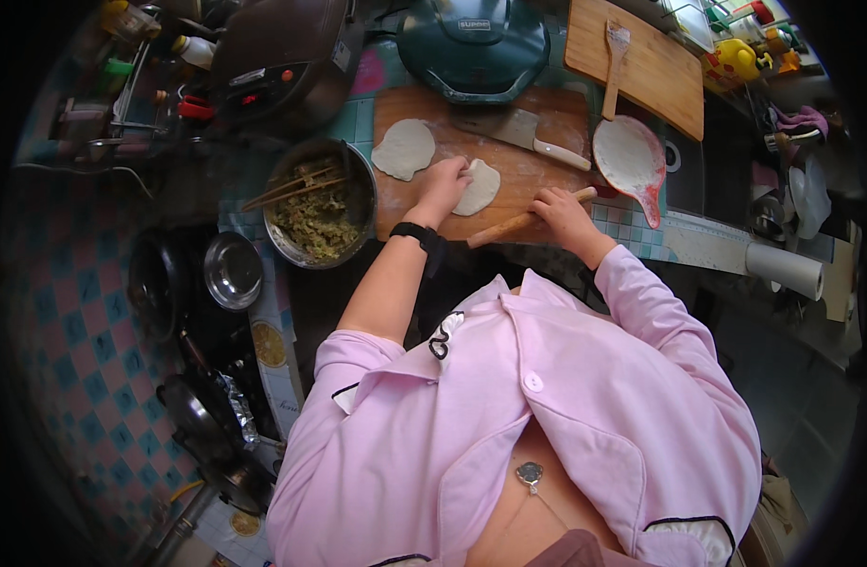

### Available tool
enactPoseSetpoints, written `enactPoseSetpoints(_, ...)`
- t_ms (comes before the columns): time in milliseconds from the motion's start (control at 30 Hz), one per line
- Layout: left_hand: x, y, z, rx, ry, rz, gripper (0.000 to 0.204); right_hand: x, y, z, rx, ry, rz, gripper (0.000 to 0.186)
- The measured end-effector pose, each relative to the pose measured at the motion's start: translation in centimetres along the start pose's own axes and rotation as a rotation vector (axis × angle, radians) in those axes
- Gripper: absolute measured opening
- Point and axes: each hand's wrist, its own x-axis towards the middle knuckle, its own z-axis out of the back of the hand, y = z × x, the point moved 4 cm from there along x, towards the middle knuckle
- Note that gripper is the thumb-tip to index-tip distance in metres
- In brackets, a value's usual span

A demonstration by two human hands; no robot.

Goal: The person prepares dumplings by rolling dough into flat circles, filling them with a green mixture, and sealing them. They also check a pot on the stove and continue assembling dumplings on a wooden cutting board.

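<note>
On a floured wooden board (424,213), my left hand (441,189) pinches the left edge of a small flattened dough round (480,189). My right hand (567,219) rests closed over a wooden rolling pin (501,230), which lies at a slant along the board's near edge. A larger dough round (403,149) lies flat at the board's left, just beyond my left hand. Behind both hands, a cleaver (514,128) lies with its handle pointing right.
Left of the board stands a metal pot (369,189) of chopped greenish filling (315,215) with chopsticks (291,194) across it. To the right is a red-rimmed bowl (658,151) of flour. Behind are a green appliance (471,57), a dark cooker (282,57) and another board (669,66) with a spatula (615,66).
</note>
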Motion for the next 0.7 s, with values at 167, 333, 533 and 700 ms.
enactPoseSetpoints(167,0.7,-3.3,-2.5,0.114,0.156,-0.115,0.019,1.0,1.4,-2.3,-0.051,-0.133,-0.247,0.073)
enactPoseSetpoints(333,0.9,-3.0,-2.4,0.125,0.048,-0.056,0.020,5.9,0.5,-2.6,-0.200,-0.320,-0.281,0.065)
enactPoseSetpoints(533,0.7,-2.6,-2.0,0.206,0.037,-0.004,0.018,9.9,-0.5,-2.3,-0.198,-0.343,-0.306,0.065)
enactPoseSetpoints(700,0.0,-1.7,-1.9,0.180,0.005,0.076,0.020,2.4,2.2,-2.3,-0.153,-0.174,-0.243,0.070)
